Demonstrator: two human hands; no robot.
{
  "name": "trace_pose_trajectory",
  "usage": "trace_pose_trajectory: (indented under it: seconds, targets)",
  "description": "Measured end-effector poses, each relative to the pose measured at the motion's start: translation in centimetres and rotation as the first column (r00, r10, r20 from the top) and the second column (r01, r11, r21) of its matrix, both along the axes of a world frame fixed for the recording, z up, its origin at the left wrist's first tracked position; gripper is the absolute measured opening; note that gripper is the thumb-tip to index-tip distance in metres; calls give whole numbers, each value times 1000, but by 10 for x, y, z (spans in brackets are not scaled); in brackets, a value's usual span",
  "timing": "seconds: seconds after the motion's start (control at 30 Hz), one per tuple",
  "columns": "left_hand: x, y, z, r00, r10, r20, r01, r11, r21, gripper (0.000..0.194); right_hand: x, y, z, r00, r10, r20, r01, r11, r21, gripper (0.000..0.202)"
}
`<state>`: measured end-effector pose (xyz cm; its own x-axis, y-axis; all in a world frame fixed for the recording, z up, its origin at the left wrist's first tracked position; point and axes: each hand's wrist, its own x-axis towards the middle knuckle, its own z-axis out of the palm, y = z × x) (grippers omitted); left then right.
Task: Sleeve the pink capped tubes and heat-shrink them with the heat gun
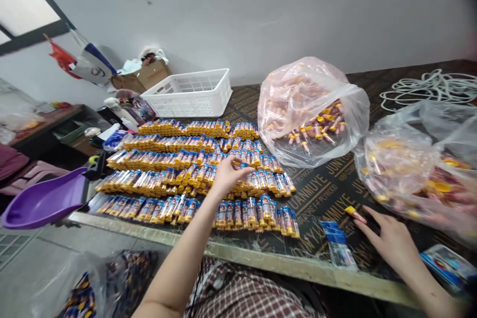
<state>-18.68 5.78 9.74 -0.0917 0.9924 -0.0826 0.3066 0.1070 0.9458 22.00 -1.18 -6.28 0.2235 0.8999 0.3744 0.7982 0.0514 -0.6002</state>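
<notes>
My left hand point(228, 178) reaches over rows of small tubes point(186, 176) with blue labels and yellow ends. Its thumb and fingers are apart, and nothing shows between them. To the right, my right hand point(393, 238) pinches a small pink tube with a yellow cap point(356, 213) between thumb and fingers, just above the dark board. A short stack of flat clear sleeves with blue tops point(337, 243) lies to the left of that hand. The labelled tubes lie side by side in several stacked rows.
Clear plastic bags point(309, 109) of pink, yellow-capped tubes stand at the back and right point(410, 169). Behind the rows is a white basket point(190, 97). A coiled white cord point(432, 87), a purple scoop point(48, 198) and a blue-edged pack point(449, 263) lie around the table point(316, 189).
</notes>
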Motion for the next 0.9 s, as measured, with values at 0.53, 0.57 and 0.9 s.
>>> trace_pose_trajectory:
  seconds: [0.53,0.57,0.9]
  targets:
    - [48,-11,-6,780,-121,-614,209,975,73,37,-27,-2,33,959,85,270,-35,982,-184,36]
    - [75,-21,-15,798,-273,-537,347,937,39,31,-29,-1,35,965,88,247,-33,976,-217,34]
    - [205,-59,-104,457,-617,-640,645,726,-239,20,-26,-34,67,990,24,-138,-45,988,-146,40]
